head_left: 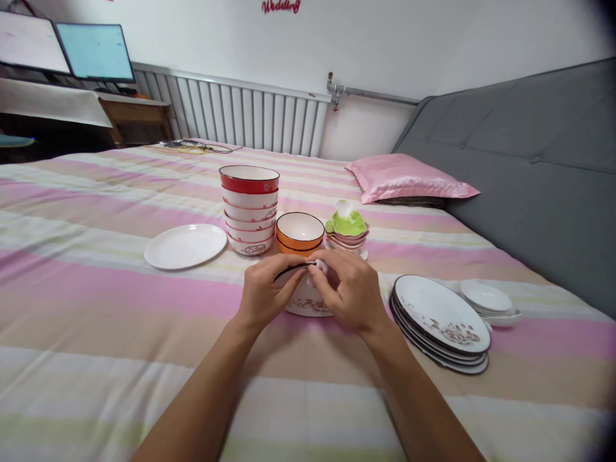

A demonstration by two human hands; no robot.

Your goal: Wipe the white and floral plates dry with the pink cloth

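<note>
In front of me is a white bowl (310, 307) with a dark rim and a brown flower pattern, mostly covered by my hands. My left hand (269, 285) is closed on its rim, thumb on the near side. Beside it, my right hand (351, 285) is closed at the same rim, where a small white piece (321, 265) shows between the fingers; I cannot tell what this piece is. Just behind the hands stand stacked orange bowls (299, 242). A tall stack of red and white bowls (250, 212) rises to their left.
A white oval plate (185, 246) lies at left. Leaf-shaped green and pink dishes (349, 224) are stacked behind my right hand. Flower-patterned plates (440, 321) and small white dishes (488, 301) sit at right. The striped bedspread (120, 372) bears everything, including a pink pillow (409, 176).
</note>
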